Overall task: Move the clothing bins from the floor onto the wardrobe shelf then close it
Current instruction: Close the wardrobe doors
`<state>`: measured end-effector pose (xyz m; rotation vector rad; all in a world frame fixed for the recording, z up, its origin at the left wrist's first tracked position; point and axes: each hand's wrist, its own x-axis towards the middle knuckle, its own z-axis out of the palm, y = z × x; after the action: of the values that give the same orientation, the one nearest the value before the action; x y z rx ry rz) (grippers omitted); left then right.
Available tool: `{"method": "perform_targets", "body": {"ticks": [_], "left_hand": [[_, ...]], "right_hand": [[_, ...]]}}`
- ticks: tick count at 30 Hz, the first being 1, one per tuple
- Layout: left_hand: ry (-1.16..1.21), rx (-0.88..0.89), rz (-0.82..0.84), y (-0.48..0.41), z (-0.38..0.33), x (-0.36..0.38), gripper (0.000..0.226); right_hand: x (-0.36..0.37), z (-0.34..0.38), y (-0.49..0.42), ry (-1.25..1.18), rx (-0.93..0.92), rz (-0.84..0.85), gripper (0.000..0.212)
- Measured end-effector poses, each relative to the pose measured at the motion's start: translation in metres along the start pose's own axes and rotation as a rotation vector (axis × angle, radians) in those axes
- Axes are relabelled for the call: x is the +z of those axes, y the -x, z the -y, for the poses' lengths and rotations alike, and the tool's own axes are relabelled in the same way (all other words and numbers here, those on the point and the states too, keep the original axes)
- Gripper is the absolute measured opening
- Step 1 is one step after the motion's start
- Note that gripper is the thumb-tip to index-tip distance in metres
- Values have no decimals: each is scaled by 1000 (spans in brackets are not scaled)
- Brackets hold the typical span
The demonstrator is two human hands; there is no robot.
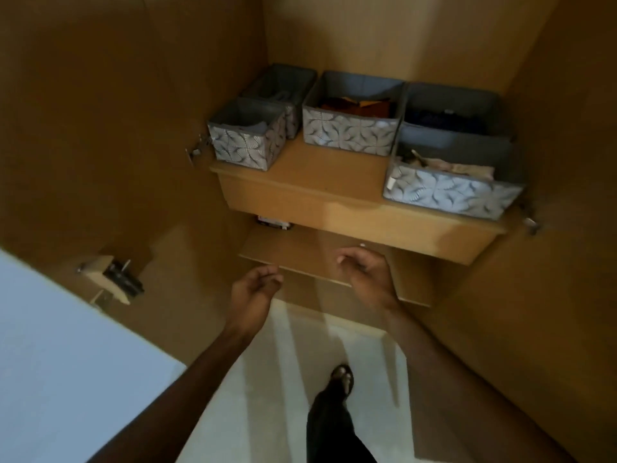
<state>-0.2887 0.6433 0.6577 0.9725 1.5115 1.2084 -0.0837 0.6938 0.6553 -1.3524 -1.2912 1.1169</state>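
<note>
Several grey patterned fabric bins stand on the wooden wardrobe shelf [334,182]. A small bin [245,138] is at the front left with another bin [283,85] behind it. A middle bin [350,115] holds brown clothes. At the right, a front bin [450,185] holds pale clothes and a rear bin [450,108] holds dark clothes. My left hand [255,289] and my right hand [365,270] hover below the shelf's front edge, fingers loosely curled and apart, holding nothing.
The wardrobe's left door [100,128] and right door [551,228] stand wide open on either side. A lower shelf [300,255] lies under the bins. A door latch [113,277] sits at the left. My foot [342,379] is on the pale floor.
</note>
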Motion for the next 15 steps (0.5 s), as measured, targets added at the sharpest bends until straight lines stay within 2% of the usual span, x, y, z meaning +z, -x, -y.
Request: {"method": "perform_targets", "body": {"ticks": [7, 15], "left_hand": [[23, 49, 29, 106, 3, -3, 27], [73, 119, 46, 214, 1, 85, 21]], "right_hand": [[-42, 21, 111, 48, -29, 8, 16], [-140, 23, 220, 30, -8, 0, 14]]}}
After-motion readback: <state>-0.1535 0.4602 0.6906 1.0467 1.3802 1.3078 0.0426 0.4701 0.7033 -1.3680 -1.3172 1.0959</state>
